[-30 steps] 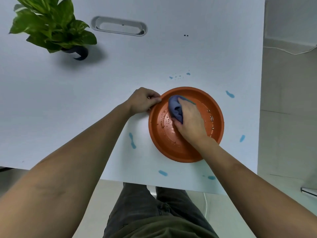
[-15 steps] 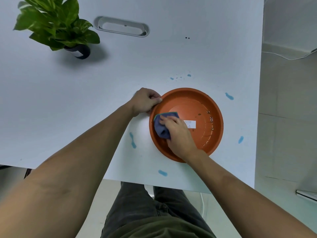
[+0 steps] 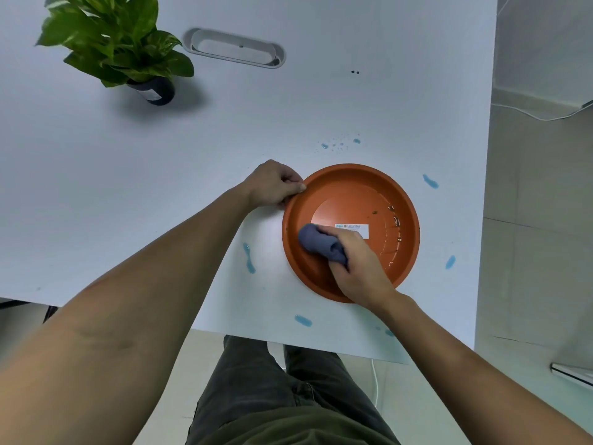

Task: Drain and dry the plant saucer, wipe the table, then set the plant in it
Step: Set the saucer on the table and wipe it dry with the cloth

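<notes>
Your left hand (image 3: 272,184) pinches the saucer (image 3: 369,187) rim; right hand (image 3: 359,268) grips the cloth (image 3: 317,240) inside its near-left. Droplets remain right of the cloth. Plant (image 3: 118,43) sits far-left, nearer your left hand.

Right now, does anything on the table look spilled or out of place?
Yes. Blue puddles dot the table around the saucer, so it is unwiped. Droplets and specks cling to the saucer's right side. The plant stands far off.
</notes>
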